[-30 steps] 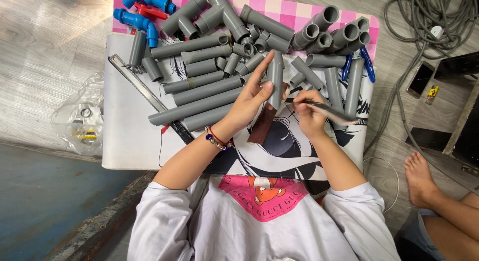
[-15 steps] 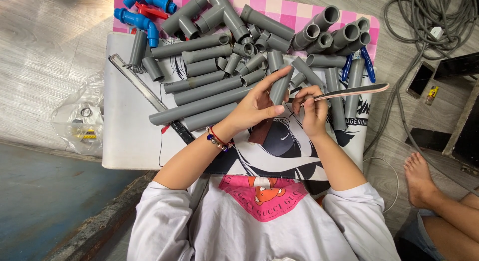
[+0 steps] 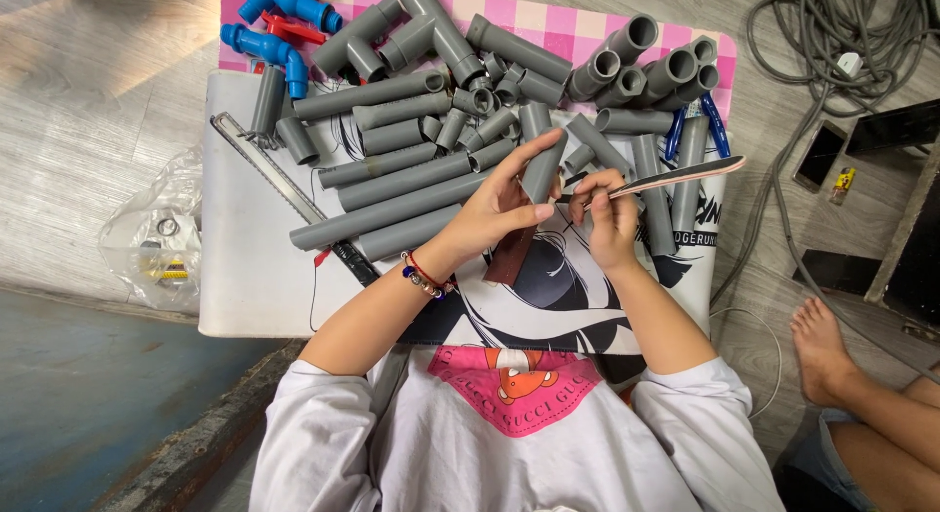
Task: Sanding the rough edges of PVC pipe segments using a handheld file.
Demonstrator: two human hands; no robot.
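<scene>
Your left hand [image 3: 494,210] grips a short grey pipe [image 3: 541,166]; your right hand [image 3: 609,213] pinches a flat file [image 3: 685,175]. You're smoothing the pipe end. Next, set the file squarely on the rim.

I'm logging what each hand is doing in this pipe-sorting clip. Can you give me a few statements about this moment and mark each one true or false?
1. The left hand holds a short grey pipe piece. True.
2. The right hand is empty. False: it grips a thin flat strip that sticks out to the side.
3. Blue pipe fittings lie at the far corner of the pile. True.
4. The hacksaw is in the left hand. False: it lies on the white board, untouched.
</scene>
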